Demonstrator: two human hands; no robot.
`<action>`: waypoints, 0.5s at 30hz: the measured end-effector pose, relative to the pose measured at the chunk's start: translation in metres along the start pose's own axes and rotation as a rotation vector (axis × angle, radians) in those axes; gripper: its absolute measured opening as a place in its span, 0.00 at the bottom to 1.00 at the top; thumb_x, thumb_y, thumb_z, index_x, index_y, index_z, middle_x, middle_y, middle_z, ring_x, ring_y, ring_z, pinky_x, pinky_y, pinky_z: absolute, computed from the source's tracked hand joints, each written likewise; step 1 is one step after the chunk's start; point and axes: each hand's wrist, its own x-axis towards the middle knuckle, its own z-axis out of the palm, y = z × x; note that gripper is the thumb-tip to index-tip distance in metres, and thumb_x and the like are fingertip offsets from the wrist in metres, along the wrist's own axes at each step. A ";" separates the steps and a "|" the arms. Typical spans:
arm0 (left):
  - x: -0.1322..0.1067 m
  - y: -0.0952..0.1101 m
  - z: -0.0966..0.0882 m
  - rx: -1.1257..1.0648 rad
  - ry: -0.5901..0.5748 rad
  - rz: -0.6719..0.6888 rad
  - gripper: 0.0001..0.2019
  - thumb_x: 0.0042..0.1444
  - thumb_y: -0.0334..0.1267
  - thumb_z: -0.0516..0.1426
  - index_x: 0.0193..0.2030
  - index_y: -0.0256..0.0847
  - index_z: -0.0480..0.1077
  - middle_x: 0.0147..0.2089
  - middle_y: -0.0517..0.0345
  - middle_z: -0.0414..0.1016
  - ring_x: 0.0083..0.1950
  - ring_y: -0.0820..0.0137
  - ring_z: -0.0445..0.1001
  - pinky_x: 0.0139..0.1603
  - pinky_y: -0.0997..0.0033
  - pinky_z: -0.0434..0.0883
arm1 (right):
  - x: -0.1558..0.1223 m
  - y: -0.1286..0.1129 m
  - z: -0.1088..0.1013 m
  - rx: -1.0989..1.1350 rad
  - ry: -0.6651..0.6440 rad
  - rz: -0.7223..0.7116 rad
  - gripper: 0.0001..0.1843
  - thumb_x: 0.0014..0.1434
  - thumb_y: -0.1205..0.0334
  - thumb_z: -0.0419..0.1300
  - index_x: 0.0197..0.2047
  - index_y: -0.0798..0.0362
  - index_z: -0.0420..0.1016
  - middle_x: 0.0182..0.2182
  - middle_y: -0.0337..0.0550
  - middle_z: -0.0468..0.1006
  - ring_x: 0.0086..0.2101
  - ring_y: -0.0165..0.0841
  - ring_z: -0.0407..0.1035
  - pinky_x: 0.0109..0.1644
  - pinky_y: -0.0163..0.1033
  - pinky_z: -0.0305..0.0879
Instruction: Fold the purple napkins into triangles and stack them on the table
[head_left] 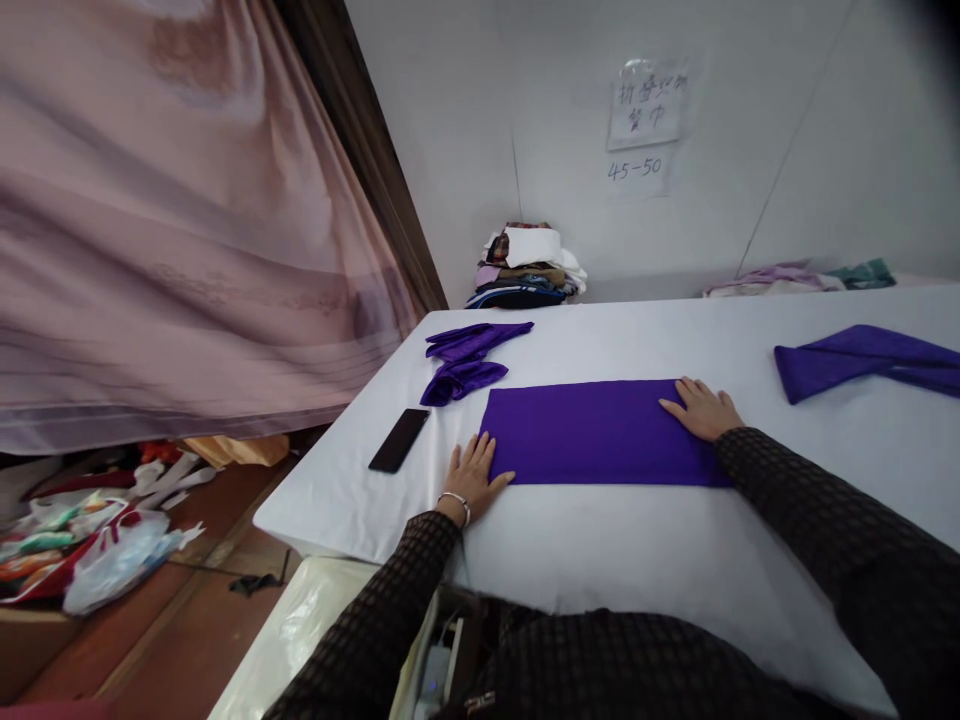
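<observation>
A purple cloth napkin (592, 435) lies flat on the white table as a long, smooth rectangle. My left hand (472, 476) rests on its left end with the fingers spread, and a bracelet circles the wrist. At the upper right corner, my right hand (703, 409) lies flat on the cloth, fingers apart. My right forearm hides part of the cloth's right edge. Behind the left end sit folded purple napkins (465, 360), bunched into shapes. Farther right lies another purple cloth (862, 360), loosely folded lengthwise.
A black phone (399, 440) lies left of my left hand on the white table (585, 540). Folded clothes (525, 268) are stacked against the wall at the back. A pink curtain (187, 220) hangs at left, above bags (124, 560) on the floor.
</observation>
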 end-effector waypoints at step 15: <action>0.007 0.002 0.002 0.096 0.010 -0.015 0.35 0.59 0.57 0.41 0.67 0.38 0.47 0.70 0.52 0.44 0.70 0.59 0.41 0.66 0.48 0.46 | -0.112 -0.211 -0.008 0.265 -0.100 -0.716 0.44 0.58 0.33 0.39 0.67 0.55 0.48 0.66 0.53 0.46 0.64 0.45 0.37 0.64 0.58 0.29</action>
